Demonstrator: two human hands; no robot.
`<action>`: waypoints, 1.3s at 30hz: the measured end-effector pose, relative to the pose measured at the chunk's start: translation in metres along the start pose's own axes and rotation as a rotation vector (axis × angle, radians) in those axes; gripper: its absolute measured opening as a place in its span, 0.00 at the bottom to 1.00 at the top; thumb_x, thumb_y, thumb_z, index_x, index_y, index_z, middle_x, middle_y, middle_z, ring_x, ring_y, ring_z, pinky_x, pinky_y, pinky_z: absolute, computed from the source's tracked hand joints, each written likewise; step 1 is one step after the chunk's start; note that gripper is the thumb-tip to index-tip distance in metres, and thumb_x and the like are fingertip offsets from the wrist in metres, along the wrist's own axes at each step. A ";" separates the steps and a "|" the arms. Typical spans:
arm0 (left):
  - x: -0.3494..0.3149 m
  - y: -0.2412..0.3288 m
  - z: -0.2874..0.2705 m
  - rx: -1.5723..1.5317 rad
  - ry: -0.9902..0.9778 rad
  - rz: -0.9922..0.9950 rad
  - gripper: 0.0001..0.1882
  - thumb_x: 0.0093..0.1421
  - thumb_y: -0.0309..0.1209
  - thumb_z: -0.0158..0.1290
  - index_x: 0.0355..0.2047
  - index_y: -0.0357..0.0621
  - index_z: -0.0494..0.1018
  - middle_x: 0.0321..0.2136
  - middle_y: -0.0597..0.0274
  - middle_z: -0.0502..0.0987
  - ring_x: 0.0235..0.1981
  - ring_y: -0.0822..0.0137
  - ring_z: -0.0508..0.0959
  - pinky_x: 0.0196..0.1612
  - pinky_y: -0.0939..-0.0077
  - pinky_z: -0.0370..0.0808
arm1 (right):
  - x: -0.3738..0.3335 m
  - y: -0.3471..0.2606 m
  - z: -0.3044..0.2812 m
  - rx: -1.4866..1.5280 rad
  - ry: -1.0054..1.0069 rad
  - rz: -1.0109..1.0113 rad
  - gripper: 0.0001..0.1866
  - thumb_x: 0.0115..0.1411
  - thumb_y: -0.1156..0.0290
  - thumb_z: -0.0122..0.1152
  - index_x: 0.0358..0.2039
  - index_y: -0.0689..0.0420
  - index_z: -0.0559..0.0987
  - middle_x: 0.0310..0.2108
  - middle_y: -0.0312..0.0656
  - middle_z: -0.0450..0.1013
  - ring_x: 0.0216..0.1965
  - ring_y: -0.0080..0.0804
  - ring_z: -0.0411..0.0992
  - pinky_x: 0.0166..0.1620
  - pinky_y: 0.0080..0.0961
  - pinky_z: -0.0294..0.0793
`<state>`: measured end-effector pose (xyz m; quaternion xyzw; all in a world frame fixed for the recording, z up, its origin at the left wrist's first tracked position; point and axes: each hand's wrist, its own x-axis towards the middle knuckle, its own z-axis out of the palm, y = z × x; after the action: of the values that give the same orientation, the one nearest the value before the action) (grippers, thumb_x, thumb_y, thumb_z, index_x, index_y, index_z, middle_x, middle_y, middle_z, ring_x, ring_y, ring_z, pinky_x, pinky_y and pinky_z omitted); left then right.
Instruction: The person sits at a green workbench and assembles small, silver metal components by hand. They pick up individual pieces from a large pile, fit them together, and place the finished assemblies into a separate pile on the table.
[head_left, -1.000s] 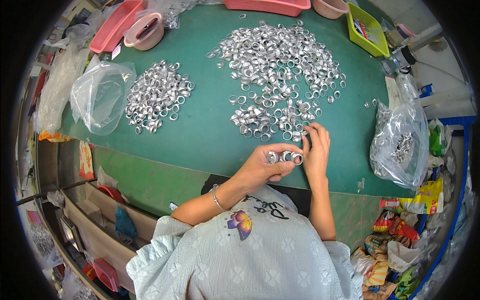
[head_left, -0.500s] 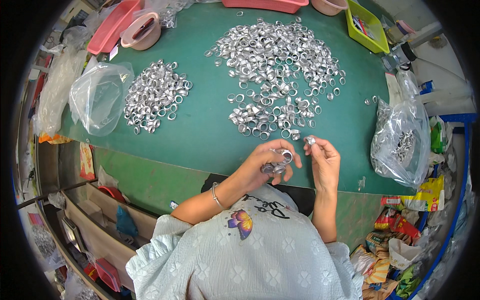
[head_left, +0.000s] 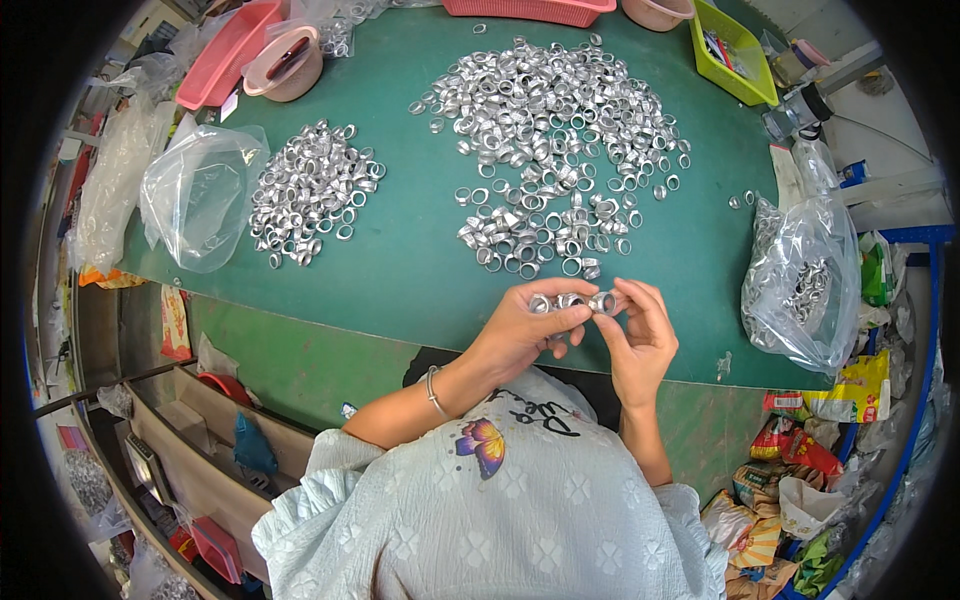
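Note:
Several silver metal rings point(head_left: 541, 303) sit in my left hand point(head_left: 508, 332), whose fingers are curled around them. My right hand point(head_left: 644, 348) pinches one silver ring point(head_left: 603, 302) between thumb and fingertips, right beside the left hand's fingers. Both hands are close together above the near edge of the green table point(head_left: 400, 270). Just beyond them spreads a large pile of the same rings point(head_left: 560, 110). A smaller ring pile point(head_left: 312, 185) lies to the left.
A clear plastic bag point(head_left: 195, 200) lies left of the smaller pile. At the right edge rests a bag of metal rings point(head_left: 800, 280). Pink baskets point(head_left: 530, 6), a pink bowl point(head_left: 283, 75) and a green basket point(head_left: 735, 60) line the far side. Packets point(head_left: 790, 450) fill the lower right.
My right hand has moved left with its ring, up against my left hand. The left-hand fingers have turned and closed further around the rings. The piles look the same.

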<state>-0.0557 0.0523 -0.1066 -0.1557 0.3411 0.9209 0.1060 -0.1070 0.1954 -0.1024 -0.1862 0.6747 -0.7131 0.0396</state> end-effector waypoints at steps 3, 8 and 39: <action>-0.002 0.001 0.003 0.069 0.009 0.038 0.12 0.56 0.26 0.55 0.41 0.38 0.73 0.26 0.63 0.74 0.21 0.79 0.69 0.18 0.86 0.62 | -0.002 0.001 -0.004 0.249 -0.057 0.183 0.12 0.53 0.82 0.57 0.40 0.66 0.74 0.37 0.42 0.70 0.34 0.24 0.68 0.38 0.18 0.67; -0.005 0.005 0.010 0.269 0.110 0.095 0.11 0.54 0.25 0.56 0.38 0.37 0.74 0.20 0.67 0.71 0.18 0.82 0.65 0.16 0.88 0.57 | -0.004 0.006 -0.010 0.724 -0.122 0.514 0.10 0.62 0.69 0.49 0.35 0.64 0.74 0.33 0.41 0.71 0.29 0.25 0.67 0.34 0.19 0.66; -0.008 0.014 0.015 0.408 0.153 0.179 0.11 0.52 0.24 0.57 0.38 0.37 0.75 0.18 0.68 0.72 0.16 0.81 0.68 0.15 0.89 0.62 | 0.010 -0.008 -0.015 0.142 -0.234 0.266 0.11 0.53 0.84 0.57 0.39 0.66 0.76 0.29 0.35 0.71 0.32 0.17 0.67 0.34 0.13 0.66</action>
<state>-0.0556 0.0510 -0.0846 -0.1698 0.5395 0.8242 0.0269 -0.1193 0.2068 -0.0925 -0.1740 0.6321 -0.7209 0.2246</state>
